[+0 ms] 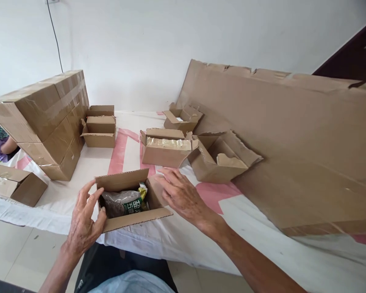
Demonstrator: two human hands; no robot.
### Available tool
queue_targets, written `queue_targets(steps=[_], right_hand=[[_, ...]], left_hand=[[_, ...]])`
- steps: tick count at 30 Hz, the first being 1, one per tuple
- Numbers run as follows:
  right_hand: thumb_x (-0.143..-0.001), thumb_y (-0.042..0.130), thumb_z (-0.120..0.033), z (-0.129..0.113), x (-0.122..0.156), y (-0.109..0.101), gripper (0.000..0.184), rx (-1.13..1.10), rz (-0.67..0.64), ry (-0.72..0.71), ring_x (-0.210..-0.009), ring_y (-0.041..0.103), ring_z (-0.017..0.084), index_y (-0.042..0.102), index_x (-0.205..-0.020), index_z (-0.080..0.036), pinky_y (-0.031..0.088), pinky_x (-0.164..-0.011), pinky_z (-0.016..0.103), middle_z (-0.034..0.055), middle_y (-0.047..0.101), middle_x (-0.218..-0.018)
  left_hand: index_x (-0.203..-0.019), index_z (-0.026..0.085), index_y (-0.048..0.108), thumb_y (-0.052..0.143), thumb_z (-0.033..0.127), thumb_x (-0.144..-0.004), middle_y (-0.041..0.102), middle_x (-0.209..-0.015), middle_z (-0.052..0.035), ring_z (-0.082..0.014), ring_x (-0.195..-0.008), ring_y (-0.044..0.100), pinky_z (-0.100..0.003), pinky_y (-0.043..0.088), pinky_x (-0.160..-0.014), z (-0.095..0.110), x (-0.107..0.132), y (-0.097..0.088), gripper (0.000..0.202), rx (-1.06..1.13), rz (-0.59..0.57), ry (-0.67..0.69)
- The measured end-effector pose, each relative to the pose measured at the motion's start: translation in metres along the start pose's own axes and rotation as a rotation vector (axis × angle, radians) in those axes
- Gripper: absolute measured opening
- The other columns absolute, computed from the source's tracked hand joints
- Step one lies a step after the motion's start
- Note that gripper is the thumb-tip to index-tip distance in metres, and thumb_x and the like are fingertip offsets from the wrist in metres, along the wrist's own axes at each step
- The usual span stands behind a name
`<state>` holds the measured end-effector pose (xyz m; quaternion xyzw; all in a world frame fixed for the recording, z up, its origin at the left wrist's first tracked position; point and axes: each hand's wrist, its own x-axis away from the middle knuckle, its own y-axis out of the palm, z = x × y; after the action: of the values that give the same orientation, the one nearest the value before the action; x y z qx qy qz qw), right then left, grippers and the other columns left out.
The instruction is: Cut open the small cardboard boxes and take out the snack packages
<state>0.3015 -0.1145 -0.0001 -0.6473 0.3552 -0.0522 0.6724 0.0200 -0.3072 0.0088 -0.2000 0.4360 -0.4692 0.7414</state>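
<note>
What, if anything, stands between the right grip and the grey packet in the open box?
Sideways, the right end flap of the box stands between the right grip and the grey packet; the top is open.

Head view: sole camera, head-worn, looking forward and down.
Tabletop [97, 158]: seen from above its near edge.
Box [137, 220]: close, below centre.
Wall [134, 49]: behind the tabletop, farthest in view.

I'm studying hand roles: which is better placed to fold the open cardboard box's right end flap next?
Probably the right hand: it is at the right end flap, apparently empty, while the left hand grips the cardboard box at its opposite end.
</note>
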Motion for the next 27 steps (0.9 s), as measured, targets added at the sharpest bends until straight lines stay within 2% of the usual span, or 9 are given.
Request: queue_targets(steps=[3, 6, 8, 11, 14, 16, 18, 23, 27], right_hand=[[-0.097, 0.044, -0.003, -0.004, -0.011, -0.004, 0.036, 0.037, -0.079, -0.135, -0.121, 0.063, 0.031, 0.074, -0.104, -0.022, 0.047, -0.113, 0.053, 0.0118, 0.075, -0.115], [-0.098, 0.05, -0.006, -0.011, -0.025, -0.01, 0.027, 0.037, -0.218, -0.185, -0.097, 0.065, 0.026, 0.071, -0.094, -0.022, 0.051, -0.102, 0.047, 0.0084, 0.073, -0.097], [-0.094, 0.059, -0.008, -0.016, -0.033, -0.011, 0.02, 0.005, -0.304, -0.179, -0.096, 0.065, 0.025, 0.071, -0.106, -0.02, 0.052, -0.089, 0.041, 0.0092, 0.072, -0.106], [-0.087, 0.07, -0.009, -0.021, -0.04, -0.004, 0.039, -0.032, -0.375, -0.185, -0.105, 0.065, 0.026, 0.067, -0.124, -0.021, 0.051, -0.087, 0.039, 0.01, 0.067, -0.121], [-0.09, 0.066, -0.007, -0.023, -0.044, 0.009, 0.028, 0.011, -0.385, -0.216, -0.108, 0.063, 0.028, 0.071, -0.113, -0.021, 0.048, -0.092, 0.042, 0.0108, 0.067, -0.119], [-0.094, 0.06, -0.005, -0.025, -0.049, 0.016, 0.022, 0.053, -0.399, -0.225, -0.105, 0.061, 0.028, 0.073, -0.102, -0.021, 0.047, -0.088, 0.042, 0.0113, 0.067, -0.113], [-0.097, 0.056, -0.005, -0.027, -0.055, 0.018, 0.025, 0.085, -0.43, -0.247, -0.102, 0.06, 0.026, 0.075, -0.094, -0.021, 0.045, -0.081, 0.039, 0.0113, 0.067, -0.107], [-0.098, 0.054, -0.002, -0.034, -0.064, 0.004, 0.027, 0.071, -0.495, -0.29, -0.103, 0.059, 0.024, 0.074, -0.093, -0.019, 0.038, -0.074, 0.036, 0.0108, 0.069, -0.108], [-0.102, 0.049, -0.006, -0.034, -0.063, -0.008, 0.025, -0.169, -0.524, -0.262, -0.095, 0.062, 0.019, 0.069, -0.095, -0.018, 0.034, -0.072, 0.033, 0.0072, 0.069, -0.104]], left_hand=[[-0.136, 0.029, 0.067, 0.061, 0.021, -0.097, 0.053, -0.16, -0.0116, -0.0352, -0.147, 0.054, -0.056, 0.05, -0.12, 0.007, -0.002, -0.005, 0.04, -0.008, -0.085, 0.054], [-0.14, 0.029, 0.066, 0.068, 0.029, -0.097, 0.05, -0.164, -0.014, -0.0368, -0.147, 0.055, -0.055, 0.052, -0.12, 0.007, -0.006, -0.006, 0.043, 0.006, -0.179, 0.067], [-0.146, 0.029, 0.062, 0.076, 0.033, -0.093, 0.047, -0.166, -0.0155, -0.0393, -0.15, 0.051, -0.058, 0.05, -0.121, 0.006, -0.008, -0.005, 0.054, 0.008, -0.217, 0.068], [-0.154, 0.031, 0.055, 0.084, 0.035, -0.087, 0.045, -0.168, -0.0159, -0.0422, -0.152, 0.047, -0.062, 0.047, -0.122, 0.003, -0.009, -0.002, 0.073, 0.019, -0.255, 0.059], [-0.159, 0.033, 0.05, 0.086, 0.036, -0.084, 0.044, -0.169, -0.0156, -0.0427, -0.154, 0.046, -0.063, 0.047, -0.123, 0.001, -0.009, 0.0, 0.083, 0.045, -0.258, 0.04], [-0.16, 0.034, 0.049, 0.088, 0.036, -0.082, 0.043, -0.169, -0.0152, -0.0422, -0.155, 0.045, -0.063, 0.047, -0.123, 0.0, -0.008, 0.0, 0.087, 0.066, -0.248, 0.026], [-0.161, 0.036, 0.048, 0.09, 0.036, -0.08, 0.043, -0.168, -0.0145, -0.0417, -0.155, 0.045, -0.062, 0.047, -0.123, -0.001, -0.008, 0.001, 0.091, 0.085, -0.238, 0.01], [-0.161, 0.036, 0.047, 0.096, 0.034, -0.072, 0.042, -0.167, -0.0147, -0.0427, -0.154, 0.045, -0.062, 0.047, -0.123, -0.005, -0.007, 0.004, 0.101, 0.1, -0.226, -0.016], [-0.161, 0.035, 0.045, 0.1, 0.036, -0.067, 0.043, -0.166, -0.0146, -0.0436, -0.153, 0.046, -0.062, 0.046, -0.123, -0.006, -0.008, 0.006, 0.11, 0.087, -0.224, -0.01]])
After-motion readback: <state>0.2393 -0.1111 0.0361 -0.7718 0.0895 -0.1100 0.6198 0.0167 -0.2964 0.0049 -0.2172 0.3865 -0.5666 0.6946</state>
